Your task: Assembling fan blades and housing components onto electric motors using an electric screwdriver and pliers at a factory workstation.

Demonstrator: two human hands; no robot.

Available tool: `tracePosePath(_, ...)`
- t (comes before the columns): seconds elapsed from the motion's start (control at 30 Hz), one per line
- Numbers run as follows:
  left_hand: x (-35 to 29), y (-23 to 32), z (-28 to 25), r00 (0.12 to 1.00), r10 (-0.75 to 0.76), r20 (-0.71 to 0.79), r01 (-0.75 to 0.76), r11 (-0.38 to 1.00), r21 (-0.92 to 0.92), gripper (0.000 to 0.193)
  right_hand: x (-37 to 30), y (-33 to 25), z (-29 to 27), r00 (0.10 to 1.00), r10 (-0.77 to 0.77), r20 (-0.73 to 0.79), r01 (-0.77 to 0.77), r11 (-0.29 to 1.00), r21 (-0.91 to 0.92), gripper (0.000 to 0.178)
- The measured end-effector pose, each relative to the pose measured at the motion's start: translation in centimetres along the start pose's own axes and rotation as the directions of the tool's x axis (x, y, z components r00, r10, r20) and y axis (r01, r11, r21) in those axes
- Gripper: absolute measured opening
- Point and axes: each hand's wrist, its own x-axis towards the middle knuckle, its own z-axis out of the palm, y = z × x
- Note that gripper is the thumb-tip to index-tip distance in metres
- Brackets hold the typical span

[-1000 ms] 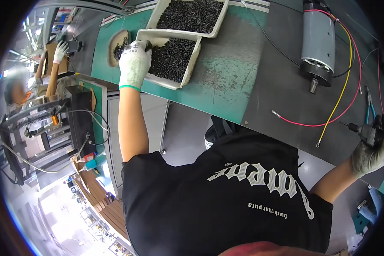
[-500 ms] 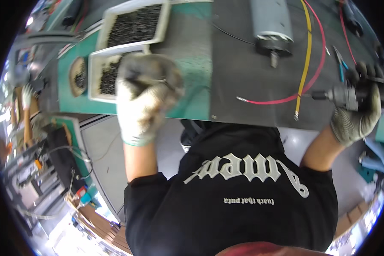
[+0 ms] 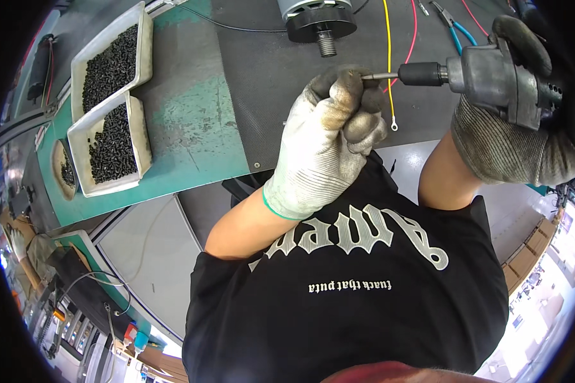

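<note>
My right hand [image 3: 514,137], in a worn grey glove, grips a power screwdriver [image 3: 492,80] whose bit [image 3: 380,76] points left. At the bit's tip, the gloved fingers of my left hand [image 3: 329,131] are pinched together. Whatever sits between those fingertips is hidden. Above them lies a grey cylindrical motor [image 3: 319,19] with a threaded shaft [image 3: 326,45] toward me. A yellow wire [image 3: 390,48] with a ring terminal and a red wire [image 3: 414,41] run behind the bit.
Two white trays [image 3: 144,48] of small black screw-like pieces stand at left, beside a small round dish [image 3: 59,169]. Blue-handled pliers [image 3: 455,29] lie at the far right. The bench's front edge runs below my hands. A co-worker's gloved hand [image 3: 18,242] shows at far left.
My left hand has moved right from beside the trays to the bit's tip. My right hand has brought the screwdriver leftward and up. The view has shifted, so the trays sit farther left.
</note>
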Motion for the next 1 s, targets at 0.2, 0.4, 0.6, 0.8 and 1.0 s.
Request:
tracePosePath(0.2,-0.7,1.6,-0.4,0.981,-0.108,-0.161,0.170,0.880,0.443,0.030,-1.2,1.3,0.5,0.990,0.137,-0.017,-0.136,0.989,0.050,0.029)
tracePosePath(0.4,1.4,-0.1,-0.6,0.898,-0.212,-0.385,0.167,0.975,-0.147,0.031,-1.7,3.0,0.2,0.992,0.129,-0.008,-0.125,0.941,-0.314,0.037)
tracePosePath(0.6,2.5,0.6,-4.7,0.956,-0.090,-0.281,-0.008,0.944,-0.330,0.023,-1.0,6.1,1.6,0.997,0.058,0.056,-0.032,0.923,-0.383,0.030)
tracePosePath(0.8,2.7,0.0,-3.8,0.915,0.075,-0.396,-0.043,0.995,0.088,0.021,-2.0,5.5,2.7,0.993,0.112,0.049,-0.071,0.853,-0.516,0.030)
tracePosePath(1.0,3.0,-0.2,-3.8,0.904,0.108,-0.413,-0.033,0.982,0.184,0.021,-1.0,6.4,0.5,0.938,0.326,0.118,-0.301,0.935,-0.188,0.021)
